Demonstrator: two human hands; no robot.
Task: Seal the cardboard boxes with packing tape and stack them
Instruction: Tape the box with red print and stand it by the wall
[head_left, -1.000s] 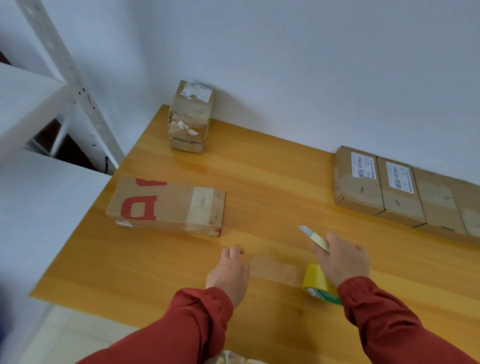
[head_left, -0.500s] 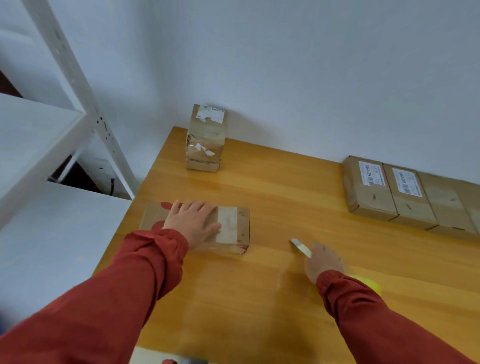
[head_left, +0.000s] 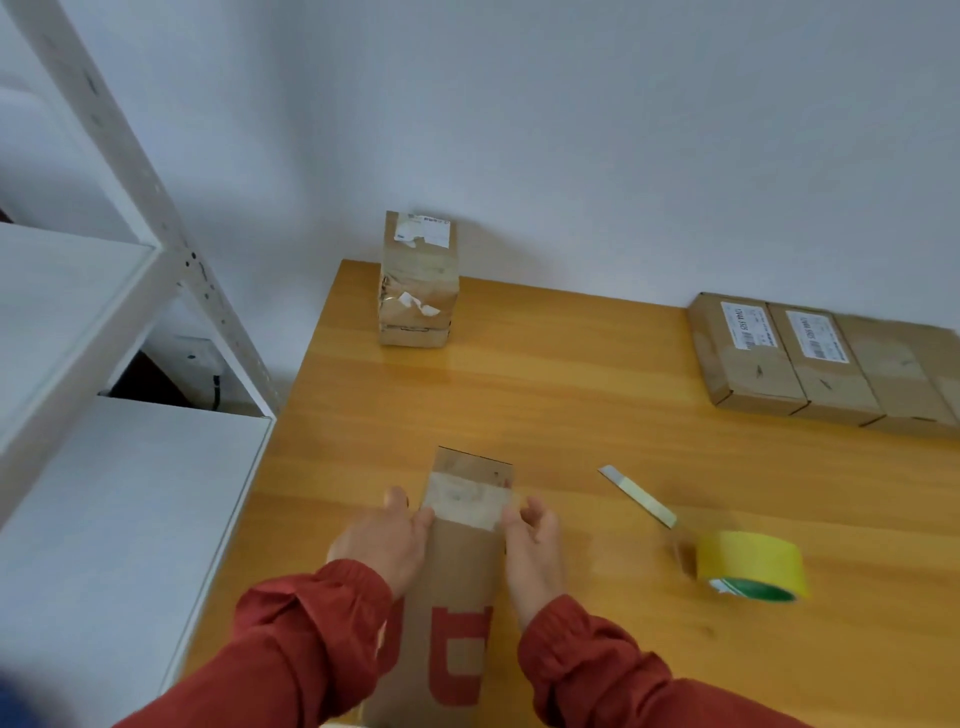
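Now the box with red letters (head_left: 457, 571), which half a second ago lay crosswise at the left of the table (head_left: 571, 395) under the left hand (head_left: 382, 543) only, stands turned at the near edge, and the right hand (head_left: 535, 553) has left the tape roll (head_left: 748, 564) lying apart on the right. Both hands grip its long sides, fingers bent down the sides and thumbs at the top edge. Its long axis runs away from the person toward the wall, the taped end far, so I judge the near end is next for sealing.
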